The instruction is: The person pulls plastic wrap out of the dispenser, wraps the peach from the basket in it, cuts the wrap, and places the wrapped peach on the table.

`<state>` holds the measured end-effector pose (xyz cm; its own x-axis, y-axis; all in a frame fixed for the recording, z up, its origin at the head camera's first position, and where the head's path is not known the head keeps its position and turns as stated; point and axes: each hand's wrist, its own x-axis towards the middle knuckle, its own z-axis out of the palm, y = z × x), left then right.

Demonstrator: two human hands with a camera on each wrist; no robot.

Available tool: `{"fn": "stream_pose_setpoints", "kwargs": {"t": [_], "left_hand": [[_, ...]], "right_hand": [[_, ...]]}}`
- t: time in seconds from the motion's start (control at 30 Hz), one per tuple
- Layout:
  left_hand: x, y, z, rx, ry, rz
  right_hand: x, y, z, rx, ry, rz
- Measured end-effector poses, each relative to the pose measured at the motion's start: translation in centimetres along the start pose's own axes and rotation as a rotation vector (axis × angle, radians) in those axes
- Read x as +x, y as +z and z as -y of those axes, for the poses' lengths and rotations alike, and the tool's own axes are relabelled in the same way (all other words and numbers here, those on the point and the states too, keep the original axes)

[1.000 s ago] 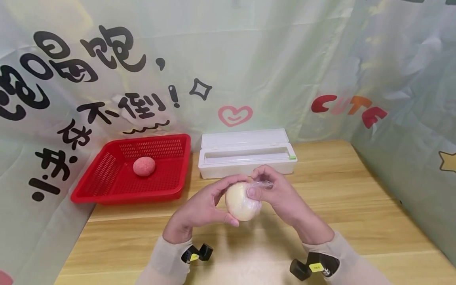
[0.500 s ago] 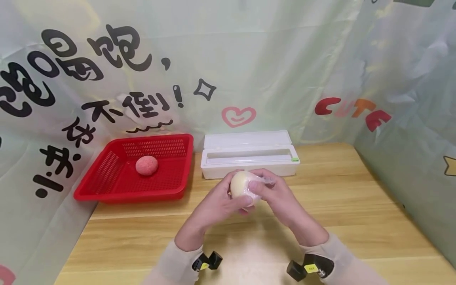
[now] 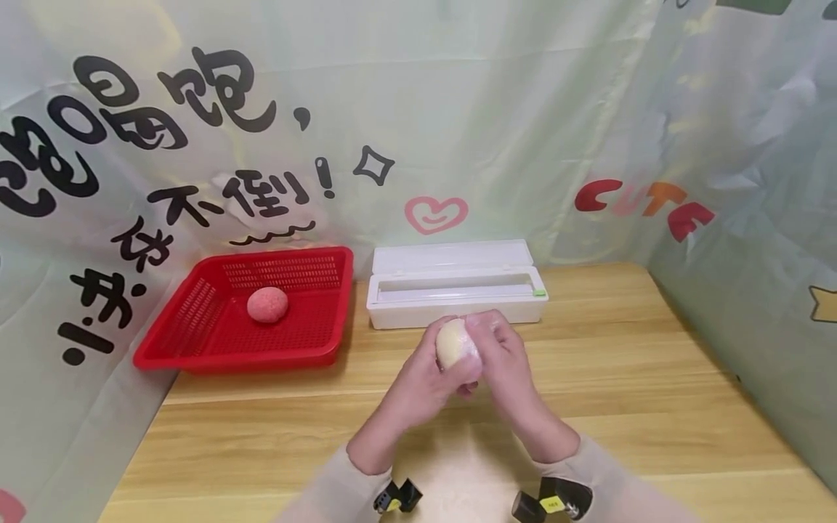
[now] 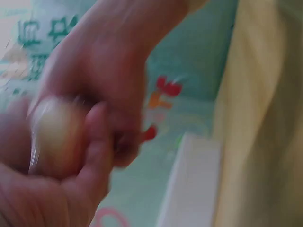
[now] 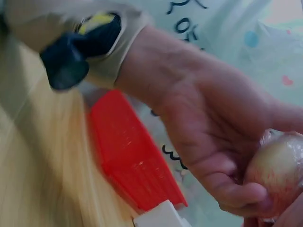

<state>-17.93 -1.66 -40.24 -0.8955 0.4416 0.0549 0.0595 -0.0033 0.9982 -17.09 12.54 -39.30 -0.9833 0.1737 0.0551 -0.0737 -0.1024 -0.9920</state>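
Observation:
A round pale-yellow fruit [image 3: 451, 344] with a red blush is covered in clear plastic wrap [image 5: 269, 137], held above the table between both hands. My left hand [image 3: 418, 381] cups it from the left, its thumb across the near side. From the right, my right hand [image 3: 508, 367] curls its fingers at the fruit's upper right, gripping the wrap there; the gathered end is hidden within that hand. The left wrist view is blurred, but the fruit [image 4: 59, 137] shows between the two hands. A pink speckled round object [image 3: 267, 305] lies in the red basket [image 3: 238, 361].
Behind the hands, a long white wrap dispenser box [image 3: 392, 317] stands with its lid raised and a green tab at its right end. The basket is to its left. A printed cloth [image 3: 510, 145] hangs around the wooden table [image 3: 628, 392].
Both hands have drawn closer together around the fruit and shifted slightly away from the body. The wrap's gathered tail, visible earlier at the right fingers, is now hidden. Basket and box stay put.

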Motion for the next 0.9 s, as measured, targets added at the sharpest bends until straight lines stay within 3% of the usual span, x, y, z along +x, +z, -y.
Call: {"fn": "stream_pose_setpoints", "kwargs": {"t": [0.17, 0.3, 0.4, 0.53, 0.73, 0.9], "left_hand": [[-0.1, 1.7, 1.5, 0.058, 0.118, -0.21], [-0.1, 1.8, 1.9, 0.112, 0.187, -0.244], [-0.1, 1.5, 1.5, 0.044, 0.158, -0.199], [0.1, 1.1, 1.0, -0.041, 0.05, -0.189], [0.3, 0.9, 1.3, 0.068, -0.008, -0.275], [0.5, 0.8, 1.4, 0.005, -0.026, -0.252]], "right_hand": [[-0.3, 0.4, -0.5, 0.008, -0.035, 0.037], [-0.3, 0.5, -0.4, 0.126, 0.049, 0.063], [-0.2, 0.6, -0.3, 0.156, 0.084, 0.046], [-0.5, 0.9, -0.7, 0.062, 0.046, 0.004], [-0.7, 1.4, -1.6, 0.047, 0.04, 0.002], [-0.3, 1.5, -2.0, 0.066, 0.08, -0.026]]}}
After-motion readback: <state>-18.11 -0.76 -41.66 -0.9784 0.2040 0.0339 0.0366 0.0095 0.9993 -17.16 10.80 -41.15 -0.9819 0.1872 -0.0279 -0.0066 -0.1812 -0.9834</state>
